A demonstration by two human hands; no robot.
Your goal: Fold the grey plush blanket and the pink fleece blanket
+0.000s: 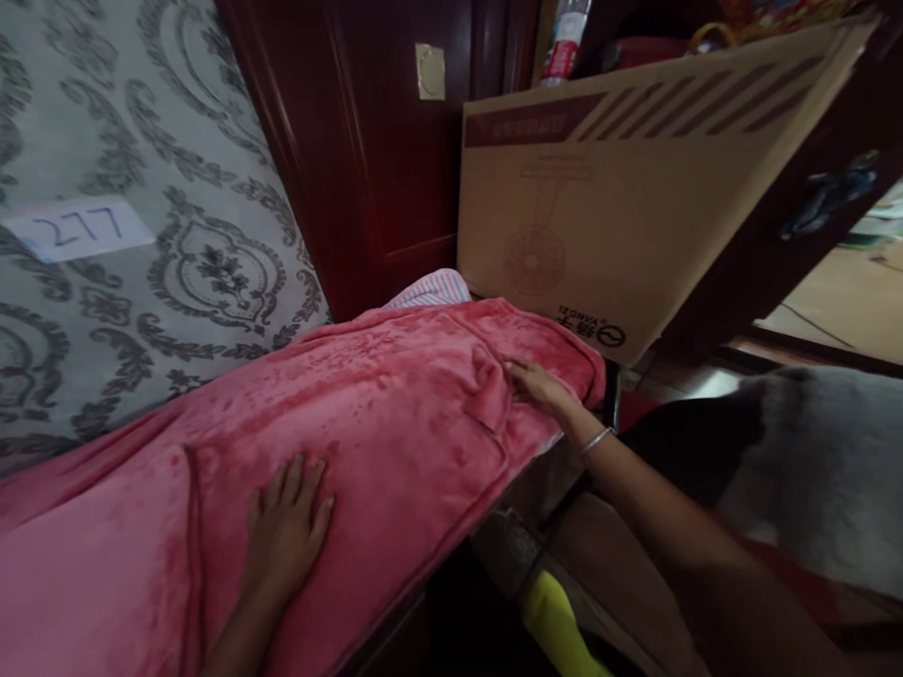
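A pink plush blanket (pixel 396 431) lies over a long raised surface along the wall, with folds and creases across it. My left hand (pixel 284 530) rests flat on it near the middle, palm down, fingers spread and holding nothing. Further off, towards the blanket's right end, my right hand (pixel 534 383) touches the cloth beside a bunched fold. Its fingers point left and look stretched out; their undersides are hidden. A thin bracelet (pixel 598 439) circles the right wrist. Striped cloth (pixel 434 288) shows behind the blanket's far edge.
A large cardboard box (pixel 602 192) stands upright beyond the blanket's right end, near a plastic bottle (pixel 569 29). Patterned wallpaper (pixel 216 259) with a paper marked 277 (pixel 80 228) runs along the left. Grey fluffy cloth (pixel 847 481) lies right; a yellow item (pixel 558 628) is below.
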